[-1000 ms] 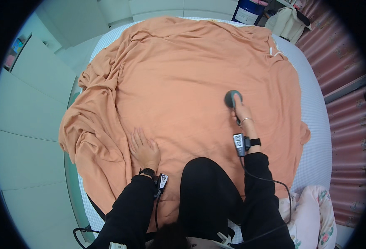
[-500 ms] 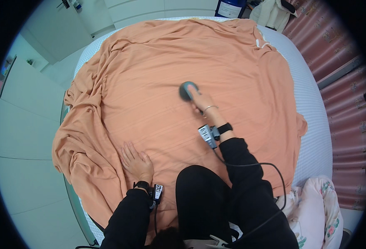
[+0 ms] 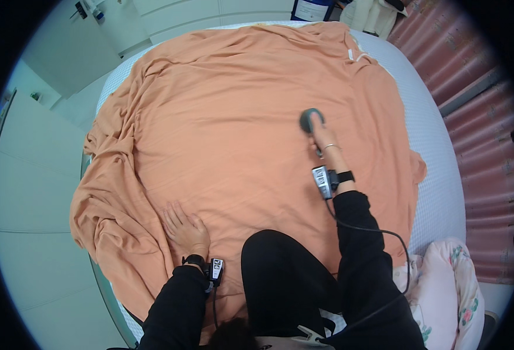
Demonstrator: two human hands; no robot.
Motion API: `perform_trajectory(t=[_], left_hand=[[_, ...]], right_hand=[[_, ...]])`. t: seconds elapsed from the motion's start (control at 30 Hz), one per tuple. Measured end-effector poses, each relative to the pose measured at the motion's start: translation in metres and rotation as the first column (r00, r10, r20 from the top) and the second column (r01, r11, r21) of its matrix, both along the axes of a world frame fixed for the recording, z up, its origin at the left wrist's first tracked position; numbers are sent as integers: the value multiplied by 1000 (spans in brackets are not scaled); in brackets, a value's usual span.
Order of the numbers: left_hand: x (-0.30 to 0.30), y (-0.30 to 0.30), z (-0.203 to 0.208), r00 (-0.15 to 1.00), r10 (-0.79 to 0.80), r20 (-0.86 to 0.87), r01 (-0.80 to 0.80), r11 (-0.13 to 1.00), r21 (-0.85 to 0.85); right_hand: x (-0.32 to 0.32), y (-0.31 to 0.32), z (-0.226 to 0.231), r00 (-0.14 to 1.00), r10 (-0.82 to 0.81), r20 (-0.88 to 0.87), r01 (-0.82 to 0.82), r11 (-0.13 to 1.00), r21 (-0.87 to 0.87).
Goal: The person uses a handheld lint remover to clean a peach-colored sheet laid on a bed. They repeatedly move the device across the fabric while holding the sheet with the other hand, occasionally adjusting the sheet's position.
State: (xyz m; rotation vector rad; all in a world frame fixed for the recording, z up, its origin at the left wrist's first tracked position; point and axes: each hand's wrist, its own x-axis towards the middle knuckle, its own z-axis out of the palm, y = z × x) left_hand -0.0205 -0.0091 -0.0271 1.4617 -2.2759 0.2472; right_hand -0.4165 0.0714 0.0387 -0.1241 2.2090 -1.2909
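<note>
An orange cloth sheet [image 3: 228, 134] lies spread over a bed, smooth in the middle and bunched in folds along its left side. My right hand [image 3: 322, 135] grips a dark green, round-headed fabric shaver [image 3: 311, 121] by its handle, over the right part of the sheet. The shaver's head seems to rest on the cloth, and its underside is hidden. Nearer to me, my left hand [image 3: 186, 228] lies flat on the sheet beside the left folds, fingers stretched out and nothing in them.
White bedding [image 3: 429, 146] shows along the right edge of the bed. A pink floral quilt [image 3: 443, 291] is heaped at the near right. Beyond stand white drawers [image 3: 181, 14], a blue bucket [image 3: 311, 10] and pink curtains [image 3: 473, 116]. A black cable [image 3: 398, 235] hangs from my right wrist.
My right hand has slid the fabric shaver to the right across the sheet. My left hand stays flat in nearly the same place on the cloth, and the view has shifted slightly.
</note>
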Motion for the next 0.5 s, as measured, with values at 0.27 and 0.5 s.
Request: perform_trajectory(t=[0.27, 0.5], left_hand=[[1, -2, -2, 1000, -10, -1, 10, 1000, 2], [3, -3, -6, 998, -55, -25, 54, 998, -28]], right_hand=[[127, -19, 1, 889, 387, 243, -347, 918, -194], [63, 35, 8, 968, 181, 175, -194, 979, 62]])
